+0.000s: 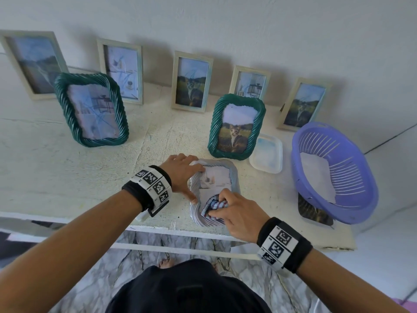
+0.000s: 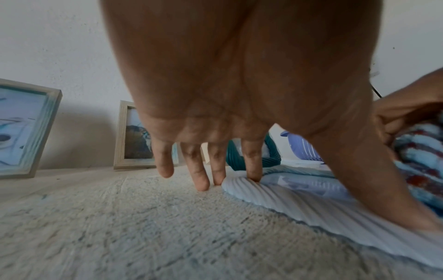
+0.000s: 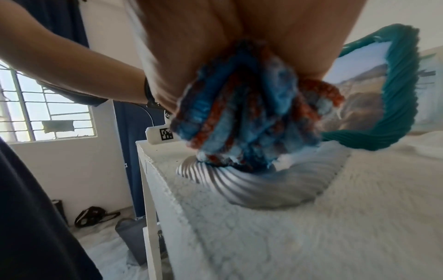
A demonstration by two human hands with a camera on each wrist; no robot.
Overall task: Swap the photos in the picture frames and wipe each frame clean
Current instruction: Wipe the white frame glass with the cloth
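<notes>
No writing reads on anything here; my wristbands carry only square black-and-white codes; my right grip (image 1: 234, 211) is bunched tight round a checked cloth (image 1: 214, 205), pressing it on the pale ribbed frame (image 1: 234, 175) lying flat at the counter (image 1: 67, 177) edge; my left grip (image 1: 180, 175) is spread wide, fingertips steadying its left rim; two green frames and five pale wooden ones stand behind.

A home, by the look of it: a room with plain white walls (image 1: 248, 23), a marble-patterned floor (image 1: 158, 249) and a barred window (image 3: 48, 106) beside dark blue curtains (image 3: 129, 151). Framed photos (image 1: 191, 81) lean against the wall on a rough white bench (image 1: 67, 177), near a purple plastic basket (image 1: 334, 170).
</notes>
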